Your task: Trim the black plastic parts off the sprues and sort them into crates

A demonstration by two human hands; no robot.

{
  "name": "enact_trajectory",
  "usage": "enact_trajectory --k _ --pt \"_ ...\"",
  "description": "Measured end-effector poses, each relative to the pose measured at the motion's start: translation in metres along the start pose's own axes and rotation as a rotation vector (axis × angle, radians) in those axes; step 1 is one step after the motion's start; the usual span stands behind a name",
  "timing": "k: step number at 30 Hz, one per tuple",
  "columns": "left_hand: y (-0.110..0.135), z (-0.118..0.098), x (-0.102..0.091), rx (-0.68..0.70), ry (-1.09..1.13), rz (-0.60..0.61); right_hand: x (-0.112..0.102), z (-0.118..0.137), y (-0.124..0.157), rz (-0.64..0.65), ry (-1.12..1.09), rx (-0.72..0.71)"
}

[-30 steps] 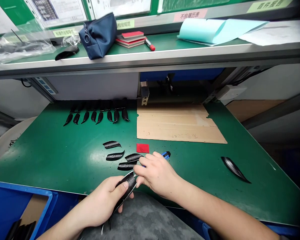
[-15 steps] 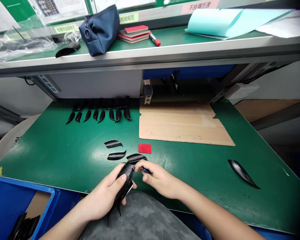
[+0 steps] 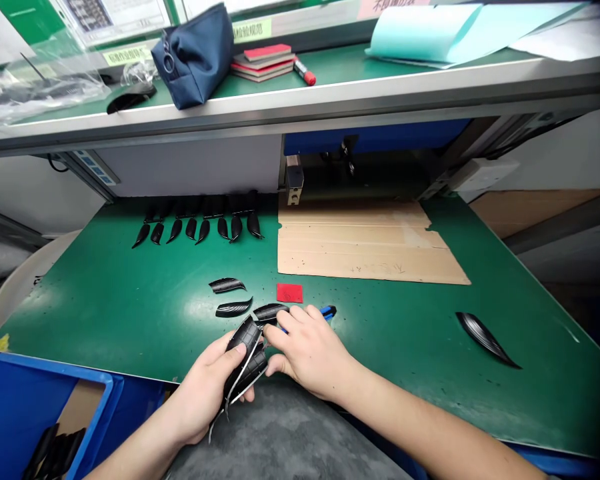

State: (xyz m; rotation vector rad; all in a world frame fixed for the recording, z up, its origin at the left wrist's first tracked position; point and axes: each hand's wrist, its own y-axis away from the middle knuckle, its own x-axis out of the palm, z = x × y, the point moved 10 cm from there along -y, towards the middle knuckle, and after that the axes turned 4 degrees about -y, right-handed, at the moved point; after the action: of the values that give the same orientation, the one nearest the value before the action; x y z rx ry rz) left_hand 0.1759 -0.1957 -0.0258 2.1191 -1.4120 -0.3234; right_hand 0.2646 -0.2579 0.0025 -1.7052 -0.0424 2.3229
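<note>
Two black curved pieces [image 3: 253,369] are gripped by the left hand [image 3: 207,383], left of the red card [image 3: 289,293] and nearer than it; the thumb is pressed on top, fingers are wrapped underneath. Pale edges and thin hanging ends are seen on the pieces. A blue tool [image 3: 326,313] is gripped by the right hand [image 3: 310,353], just nearer than the card; fingers are curled round it, its black end left sticking out to the card's right. Its front tip is hidden. The right fingertips are held at the upper end of the gripped pieces; contact can't be told.

Two loose pieces [image 3: 234,307] are laid left of the card; another piece [image 3: 271,311] is seen just nearer and left, partly covered by the right hand. A single piece [image 3: 487,339] is set well right of the card. Small black parts [image 3: 197,230] are lined up beyond and left of it. A cardboard sheet [image 3: 360,247] is laid flat beyond and right. A blue bin [image 3: 55,369] with black parts inside is placed far left and nearer than the card.
</note>
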Motion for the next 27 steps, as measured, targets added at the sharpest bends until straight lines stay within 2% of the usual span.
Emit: enact_trajectory --k 12,18,27 --pt "-0.001 -0.009 0.007 0.123 -0.236 0.043 0.015 0.005 0.005 0.058 -0.016 0.002" --pt "0.0 -0.004 0.011 0.119 -0.275 0.044 0.026 0.004 0.01 0.129 -0.029 0.023" --pt "-0.001 0.008 0.016 0.088 -0.336 0.035 0.038 0.001 0.019 0.168 -0.064 0.028"
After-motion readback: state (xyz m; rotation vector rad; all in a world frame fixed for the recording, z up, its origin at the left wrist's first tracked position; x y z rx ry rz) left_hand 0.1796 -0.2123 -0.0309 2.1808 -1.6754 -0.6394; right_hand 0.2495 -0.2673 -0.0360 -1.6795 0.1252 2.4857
